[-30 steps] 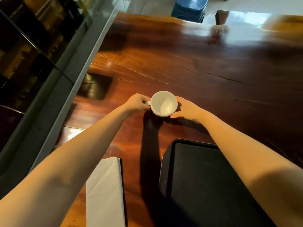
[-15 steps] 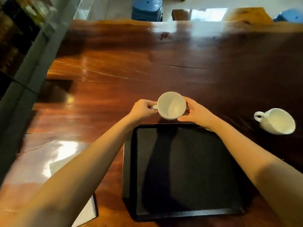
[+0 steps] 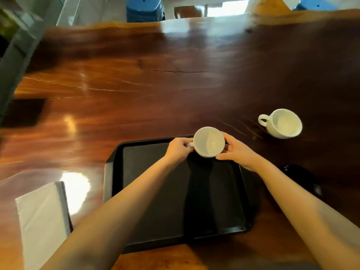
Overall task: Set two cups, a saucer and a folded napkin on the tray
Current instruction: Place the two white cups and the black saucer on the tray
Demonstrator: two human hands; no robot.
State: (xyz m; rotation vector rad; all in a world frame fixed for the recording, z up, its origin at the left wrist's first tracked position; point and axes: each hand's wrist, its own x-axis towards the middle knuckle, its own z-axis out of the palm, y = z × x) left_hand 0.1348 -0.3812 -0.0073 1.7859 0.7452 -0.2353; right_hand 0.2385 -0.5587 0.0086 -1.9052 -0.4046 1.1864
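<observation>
Nearest to me on the left, the folded white napkin (image 3: 41,217) lies flat on the wooden table (image 3: 136,98), its right edge well clear of the tray. The black tray (image 3: 155,191) sits straight in front of me, bare across its dark floor apart from the shadows of my forearms, which cross it from the near edge.

At the tray's far right corner I hold a white cup (image 3: 209,142) upright, its mouth open towards me and its handle pointing left. My left hand (image 3: 178,149) is curled, thumb and fingers pinching that handle. My right hand (image 3: 236,152) cups the opposite side of the bowl, the fingers pressed against its wall and the thumb lying along the near side. I cannot tell whether the cup's base touches the tray or hangs just above it.

To the right of the tray, near my right forearm, there is a dark round thing (image 3: 302,178) on the table, too dim to make out.

Farther off and to the right, a second white cup (image 3: 282,123) stands on the bare table, well apart from the tray, handle to the left.

Beyond the table's far edge stand two blue stools (image 3: 145,8).
</observation>
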